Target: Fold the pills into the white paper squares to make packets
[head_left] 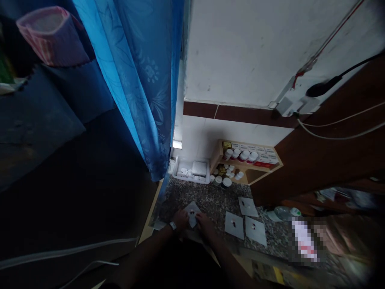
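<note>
My left hand [180, 220], with a white band on its wrist, and my right hand [205, 225] both hold a square white paper sheet [191, 214] on a speckled granite counter [210, 196]. The sheet stands tilted between my fingers, with a small dark spot near its middle. To the right lie several similar squares, each with a dark spot: one [234, 225], another [255, 230] and a third [248, 206]. None of them touches my hands.
A wooden shelf [246, 160] of white-capped bottles and boxes stands at the back, beside a white tray [191, 170] of small white items. A blue curtain [135, 80] hangs to the left. A plastic bottle [284, 212] lies at the right, near a blurred patch.
</note>
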Demonstrator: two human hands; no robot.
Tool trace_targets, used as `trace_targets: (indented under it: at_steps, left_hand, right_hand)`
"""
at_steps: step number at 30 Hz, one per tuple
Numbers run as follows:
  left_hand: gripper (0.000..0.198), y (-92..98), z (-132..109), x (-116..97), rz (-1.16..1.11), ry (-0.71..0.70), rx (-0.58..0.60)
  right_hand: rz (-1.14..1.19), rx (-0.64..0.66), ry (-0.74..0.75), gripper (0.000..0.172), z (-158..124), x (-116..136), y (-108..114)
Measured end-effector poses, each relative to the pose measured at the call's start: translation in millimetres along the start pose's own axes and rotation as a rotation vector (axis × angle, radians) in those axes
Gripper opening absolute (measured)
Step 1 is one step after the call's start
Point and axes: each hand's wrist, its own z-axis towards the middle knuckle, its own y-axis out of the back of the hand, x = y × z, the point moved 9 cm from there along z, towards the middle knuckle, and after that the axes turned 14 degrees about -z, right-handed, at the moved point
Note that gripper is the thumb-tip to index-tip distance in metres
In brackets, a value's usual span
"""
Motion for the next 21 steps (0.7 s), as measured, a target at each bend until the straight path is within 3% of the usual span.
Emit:
trace_targets:
  at_steps: [5, 13, 21]
  left_hand:
    - [0.019, -8.8, 6.1, 9.8, 0.145, 0.062, 0.059]
    - [0.021, -12.3, 3.1, 11.6, 0.141, 0.049, -0.007]
    - [0.021, -8.9, 0.8, 9.5, 0.184, 0.032, 0.009]
  right_hand:
    - [-0.139, 0.002, -0.043, 0.049, 7.4, 3.0, 2.4]
    - [-0.246, -0.036, 0.151, 0.037, 23.6, 34.7, -0.4]
    - [-0.224, -0.011, 0.119, 0.039, 19.2, 21.8, -7.2]
